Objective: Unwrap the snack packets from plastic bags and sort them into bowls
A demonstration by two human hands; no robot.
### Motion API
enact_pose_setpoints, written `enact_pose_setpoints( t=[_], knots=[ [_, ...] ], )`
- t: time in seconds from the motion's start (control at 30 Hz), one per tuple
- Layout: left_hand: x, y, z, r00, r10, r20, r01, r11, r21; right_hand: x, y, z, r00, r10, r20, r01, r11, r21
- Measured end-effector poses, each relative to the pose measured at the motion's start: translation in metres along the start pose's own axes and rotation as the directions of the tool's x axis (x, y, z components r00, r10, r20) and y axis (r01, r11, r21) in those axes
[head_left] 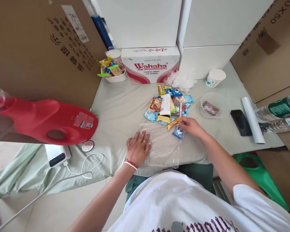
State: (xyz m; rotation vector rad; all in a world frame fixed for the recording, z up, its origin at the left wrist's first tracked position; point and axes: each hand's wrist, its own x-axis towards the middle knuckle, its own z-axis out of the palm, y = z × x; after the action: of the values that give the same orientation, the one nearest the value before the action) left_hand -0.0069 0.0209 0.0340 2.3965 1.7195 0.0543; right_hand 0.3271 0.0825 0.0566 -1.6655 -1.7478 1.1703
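Observation:
My left hand [138,146] lies flat, fingers stretched out, on the left side of a clear plastic bag [161,149] spread on the cloth. My right hand [189,126] is pinched closed on the upper edge of a small blue snack packet [178,133], just right of the bag's top. A narrow yellow snack stick [174,123] lies by its fingertips; whether they touch it I cannot tell. Beyond the hands is a loose pile of wrapped snacks [157,103], blue, brown and yellow, with a white packet [165,104] on top.
A Wahaha carton [151,69] stands at the back beside a white tub [116,78] of snacks. To the right are a paper cup [215,78], a clear round container [214,111], a phone [241,122] and bottles [280,109]. A red jug [53,122] stands left.

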Motion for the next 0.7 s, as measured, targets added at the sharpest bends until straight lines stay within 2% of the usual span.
enact_pose_setpoints(
  t=[0.03, 0.1, 0.2, 0.27, 0.4, 0.47, 0.53, 0.6, 0.7],
  knots=[
    [0.002, 0.000, 0.002, 1.000, 0.030, -0.003, -0.029, 0.999, 0.021, 0.005, -0.002, -0.014, 0.999, 0.041, -0.014, -0.041, 0.999, -0.024],
    [0.002, -0.001, 0.008, 0.997, 0.076, 0.003, -0.076, 0.996, 0.047, 0.019, -0.011, -0.038, 0.988, 0.094, -0.123, -0.116, 0.975, -0.187],
    [-0.002, 0.001, 0.016, 0.996, 0.084, 0.022, -0.085, 0.995, 0.047, 0.045, -0.039, -0.051, 0.955, 0.117, -0.273, -0.235, 0.860, -0.452],
    [-0.005, 0.003, 0.019, 0.997, 0.069, 0.022, -0.070, 0.996, 0.046, 0.065, -0.062, -0.041, 0.952, 0.126, -0.278, -0.265, 0.796, -0.545],
    [-0.009, 0.007, 0.022, 0.998, 0.061, 0.004, -0.061, 0.997, 0.047, 0.103, -0.092, 0.000, 0.955, 0.134, -0.266, -0.280, 0.709, -0.647],
    [-0.010, 0.008, 0.023, 0.998, 0.057, -0.006, -0.057, 0.998, 0.039, 0.116, -0.093, 0.012, 0.949, 0.159, -0.274, -0.303, 0.708, -0.638],
    [-0.010, 0.008, 0.023, 0.998, 0.053, -0.017, -0.052, 0.998, 0.027, 0.125, -0.085, 0.012, 0.937, 0.186, -0.296, -0.322, 0.787, -0.526],
    [-0.010, 0.007, 0.023, 0.998, 0.050, -0.025, -0.050, 0.999, 0.014, 0.127, -0.073, 0.002, 0.930, 0.198, -0.309, -0.307, 0.882, -0.358],
    [-0.010, 0.007, 0.022, 0.998, 0.050, -0.034, -0.050, 0.999, 0.000, 0.119, -0.054, -0.023, 0.932, 0.159, -0.327, -0.230, 0.954, -0.191]
  ],
)
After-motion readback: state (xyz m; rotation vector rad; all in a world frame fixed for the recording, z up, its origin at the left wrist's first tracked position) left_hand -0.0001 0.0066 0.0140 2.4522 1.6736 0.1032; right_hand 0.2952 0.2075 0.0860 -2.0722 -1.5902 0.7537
